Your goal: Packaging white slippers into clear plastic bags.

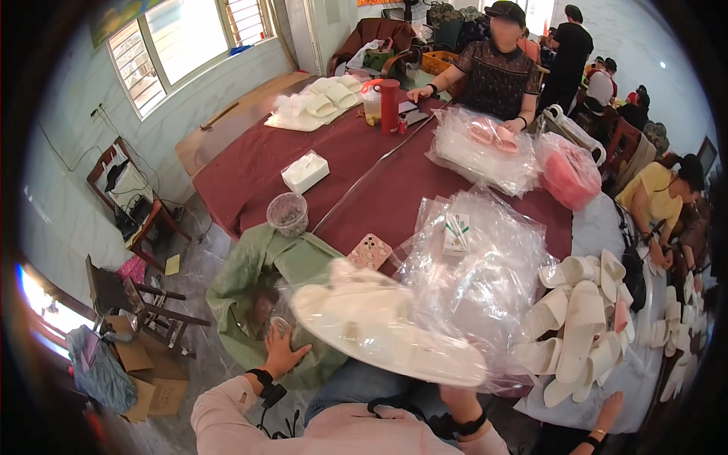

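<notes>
White slippers in a clear plastic bag point(387, 318) are held slanting in front of me. My right hand point(460, 402) grips their lower right end, its fingers mostly hidden behind the bag. My left hand point(282, 353) is open with fingers apart, at the mouth of a green bag point(235, 296). Some clear plastic shows by its fingertips; whether they touch it I cannot tell. A stack of clear plastic bags point(485, 265) lies just beyond the slippers, with a small white and green box point(456, 233) on it. Loose white slippers point(580, 326) are piled on the right.
A round clear tub point(287, 214), a white tissue pack point(305, 173) and a patterned phone point(370, 252) rest on the dark red tablecloth point(250, 182). Across the table a person point(493, 76) handles pink slippers point(493, 135) on clear bags. Another person's hand point(609, 413) is near at lower right.
</notes>
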`<action>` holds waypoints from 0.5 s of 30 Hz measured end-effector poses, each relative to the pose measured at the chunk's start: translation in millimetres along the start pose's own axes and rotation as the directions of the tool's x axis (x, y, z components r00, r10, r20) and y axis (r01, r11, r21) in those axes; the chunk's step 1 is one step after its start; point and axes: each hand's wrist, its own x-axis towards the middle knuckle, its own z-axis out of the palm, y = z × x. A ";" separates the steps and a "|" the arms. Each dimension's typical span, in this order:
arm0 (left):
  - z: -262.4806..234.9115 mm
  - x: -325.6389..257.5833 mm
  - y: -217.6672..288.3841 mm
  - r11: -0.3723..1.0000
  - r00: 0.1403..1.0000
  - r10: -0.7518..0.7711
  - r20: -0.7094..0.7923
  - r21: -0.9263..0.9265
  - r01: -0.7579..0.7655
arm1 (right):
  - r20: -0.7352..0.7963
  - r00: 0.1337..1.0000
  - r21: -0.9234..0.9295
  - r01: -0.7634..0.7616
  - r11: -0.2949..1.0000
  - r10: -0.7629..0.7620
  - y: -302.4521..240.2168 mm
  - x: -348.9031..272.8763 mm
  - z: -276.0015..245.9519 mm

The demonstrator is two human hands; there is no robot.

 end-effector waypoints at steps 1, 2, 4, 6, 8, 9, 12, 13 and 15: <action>4.9 0.1 -8.1 1.000 1.000 0.000 -0.001 0.001 0.000 | 0.038 0.973 0.629 -0.200 0.751 0.227 -5.2 7.4 23.6; 12.5 -0.4 -22.0 0.980 0.982 0.190 -0.004 -0.064 -0.190 | 0.094 0.966 0.546 -0.251 0.799 0.240 -12.8 17.1 40.2; -1.3 -3.8 -8.9 0.854 0.857 0.510 -0.071 -0.075 -0.515 | 0.184 0.949 0.447 -0.312 0.838 0.256 -28.5 35.2 70.9; -8.3 -10.3 -13.2 0.761 0.773 0.635 0.020 0.156 -0.629 | 0.183 0.978 0.399 -0.171 0.901 0.104 -53.9 50.7 105.0; -32.9 -11.0 12.8 0.645 0.654 0.746 0.124 0.110 -0.756 | 0.324 0.819 0.499 -0.573 0.650 0.473 -82.0 76.8 127.6; -37.1 -12.0 23.8 0.836 0.786 0.403 0.469 0.162 -0.525 | 0.202 0.947 0.114 -0.276 0.954 0.250 16.0 47.1 167.6; -36.4 23.4 61.1 0.780 0.716 0.431 0.549 0.172 -0.601 | 0.269 0.951 0.398 -0.251 0.883 0.149 34.1 63.2 224.5; -35.2 49.4 100.5 0.704 0.648 0.501 0.573 0.165 -0.691 | -0.075 0.985 0.414 0.172 0.894 -0.155 55.2 59.6 255.2; -50.6 73.7 111.3 0.654 0.620 0.555 0.556 0.170 -0.737 | 0.496 0.867 0.156 -0.041 0.987 -0.043 11.1 48.6 238.6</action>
